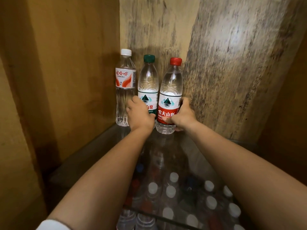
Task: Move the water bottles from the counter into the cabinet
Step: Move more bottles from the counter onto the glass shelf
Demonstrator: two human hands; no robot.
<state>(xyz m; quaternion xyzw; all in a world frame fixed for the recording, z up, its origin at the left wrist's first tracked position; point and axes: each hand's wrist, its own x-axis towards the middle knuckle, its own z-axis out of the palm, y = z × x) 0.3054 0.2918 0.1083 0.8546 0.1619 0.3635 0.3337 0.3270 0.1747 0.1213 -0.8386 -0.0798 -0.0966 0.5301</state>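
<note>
Three water bottles stand upright in a row at the back of a wooden cabinet, on a glass shelf (pixel 93 151). The white-capped bottle (pixel 125 87) stands free at the left. My left hand (pixel 140 113) is wrapped around the lower part of the green-capped bottle (pixel 148 80) in the middle. My right hand (pixel 182 116) grips the base of the red-capped bottle (pixel 171 90), which touches the green-capped one and stands close to the right-hand wall.
The cabinet's left wooden wall (pixel 69 63) and stained back panel (pixel 149 27) close in the shelf. A mottled panel (pixel 240 63) rises at the right. Below the glass, several more bottles (pixel 174 190) with white caps show through.
</note>
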